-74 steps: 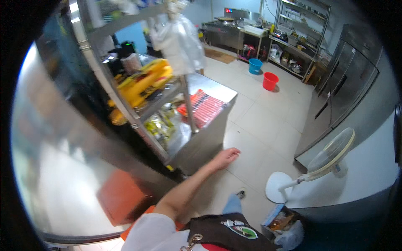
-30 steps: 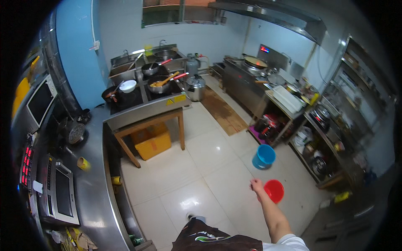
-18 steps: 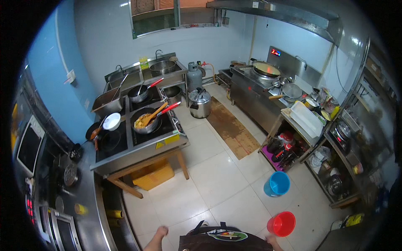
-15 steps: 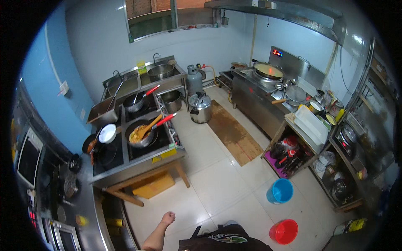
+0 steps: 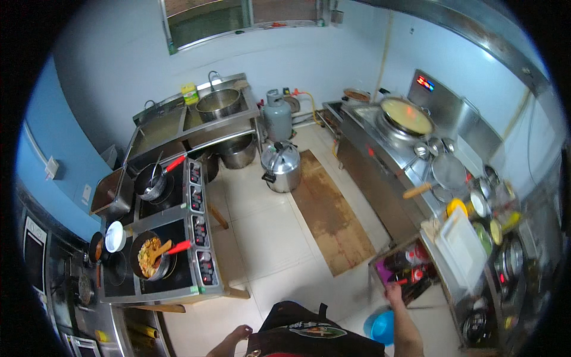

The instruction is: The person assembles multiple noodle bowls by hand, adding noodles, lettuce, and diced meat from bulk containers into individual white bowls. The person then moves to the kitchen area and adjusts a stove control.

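My left hand (image 5: 240, 332) hangs low by the dark apron (image 5: 297, 329), with its fingers curled in and nothing visible in them. On the right my forearm reaches up into view. My right hand (image 5: 394, 291) is small and smeared, so its fingers do not show clearly; in the picture it overlaps the shelf of bottles (image 5: 410, 268) and lies just above a blue bucket (image 5: 380, 327). To the left stands a cooktop (image 5: 178, 229), on which a red-handled pan (image 5: 143, 262) holds food and a wooden spatula (image 5: 159, 252).
A second pan (image 5: 150, 181) and a white bowl (image 5: 115, 237) sit on the cooktop. Ahead are a pressure cooker (image 5: 281, 169), a gas cylinder (image 5: 277, 116) and a brown floor mat (image 5: 330, 217). Along the right run a steel counter (image 5: 380, 184), a large wok (image 5: 407, 116) and white trays (image 5: 461, 247).
My view has moved forward and turned, bringing the right-hand counter and mat closer. My right forearm has come into view, and the red bucket has left it.
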### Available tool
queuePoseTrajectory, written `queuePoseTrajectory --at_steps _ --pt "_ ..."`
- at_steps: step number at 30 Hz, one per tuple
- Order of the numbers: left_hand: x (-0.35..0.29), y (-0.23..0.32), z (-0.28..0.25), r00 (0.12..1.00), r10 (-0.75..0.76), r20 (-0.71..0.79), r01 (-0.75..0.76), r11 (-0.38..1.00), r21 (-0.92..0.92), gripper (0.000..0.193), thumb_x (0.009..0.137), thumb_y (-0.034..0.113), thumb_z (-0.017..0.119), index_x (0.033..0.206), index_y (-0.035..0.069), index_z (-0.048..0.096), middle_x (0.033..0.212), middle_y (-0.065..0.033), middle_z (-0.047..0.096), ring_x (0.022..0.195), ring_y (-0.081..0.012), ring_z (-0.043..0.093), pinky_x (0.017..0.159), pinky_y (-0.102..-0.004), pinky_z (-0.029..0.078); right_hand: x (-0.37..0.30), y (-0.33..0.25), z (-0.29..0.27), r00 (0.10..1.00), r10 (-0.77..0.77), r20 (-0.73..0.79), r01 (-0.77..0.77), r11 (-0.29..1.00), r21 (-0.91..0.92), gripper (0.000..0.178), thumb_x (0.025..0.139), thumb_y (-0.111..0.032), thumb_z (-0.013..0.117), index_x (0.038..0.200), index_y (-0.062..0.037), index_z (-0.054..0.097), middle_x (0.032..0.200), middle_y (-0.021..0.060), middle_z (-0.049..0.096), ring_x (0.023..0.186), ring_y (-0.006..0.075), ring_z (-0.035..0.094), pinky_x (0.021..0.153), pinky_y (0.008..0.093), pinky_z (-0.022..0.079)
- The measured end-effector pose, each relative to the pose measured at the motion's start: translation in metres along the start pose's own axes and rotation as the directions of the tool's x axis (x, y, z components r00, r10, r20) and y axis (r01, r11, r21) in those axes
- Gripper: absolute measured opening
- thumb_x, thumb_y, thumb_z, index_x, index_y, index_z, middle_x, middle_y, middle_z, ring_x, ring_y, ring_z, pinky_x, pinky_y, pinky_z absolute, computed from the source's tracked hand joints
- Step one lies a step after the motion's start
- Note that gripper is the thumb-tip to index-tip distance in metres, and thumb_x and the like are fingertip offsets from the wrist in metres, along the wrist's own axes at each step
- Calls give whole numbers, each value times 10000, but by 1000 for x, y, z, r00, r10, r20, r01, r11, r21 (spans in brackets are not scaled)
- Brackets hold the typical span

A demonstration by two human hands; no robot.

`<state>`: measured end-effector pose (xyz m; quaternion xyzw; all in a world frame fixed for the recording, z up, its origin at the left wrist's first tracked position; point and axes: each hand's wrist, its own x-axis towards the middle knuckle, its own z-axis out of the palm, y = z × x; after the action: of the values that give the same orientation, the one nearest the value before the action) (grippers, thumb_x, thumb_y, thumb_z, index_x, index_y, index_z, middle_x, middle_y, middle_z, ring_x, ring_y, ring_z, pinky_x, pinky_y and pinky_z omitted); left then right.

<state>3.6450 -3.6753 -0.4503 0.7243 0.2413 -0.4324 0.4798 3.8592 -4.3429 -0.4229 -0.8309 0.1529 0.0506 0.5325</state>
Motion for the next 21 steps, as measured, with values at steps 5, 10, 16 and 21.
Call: queuePoseTrajectory --at_steps 5,10,16,21 --pt "67 47 0 990 -105 -92 52 890 -453 115 839 137 597 907 45 594 760 -126 628 611 -230 603 483 -334 486 270 -273 28 989 -147 27 131 943 304 107 892 -48 452 849 -22 546 579 39 513 453 120 470 408 266 387" --pt "173 216 -84 978 7 -206 -64 961 -271 129 853 169 551 882 48 585 727 -107 587 586 -223 560 479 -345 466 374 -344 24 948 -192 252 163 978 133 123 851 -66 537 944 -16 601 762 33 608 694 130 590 620 282 496" --pt "293 424 -261 936 66 -345 -208 896 -392 174 869 207 495 852 52 573 686 -85 538 557 -216 508 475 -357 442 499 -529 -61 758 -651 42 603 675 -425 132 832 -83 553 913 -6 624 815 119 640 730 223 601 671 327 476" --pt "371 582 -379 922 132 -365 -343 718 -606 223 883 239 449 827 55 564 653 -67 497 532 -210 465 472 -368 423 548 -765 -228 135 -990 -44 536 110 -837 130 802 -65 572 899 2 627 886 178 623 789 345 600 708 382 482"
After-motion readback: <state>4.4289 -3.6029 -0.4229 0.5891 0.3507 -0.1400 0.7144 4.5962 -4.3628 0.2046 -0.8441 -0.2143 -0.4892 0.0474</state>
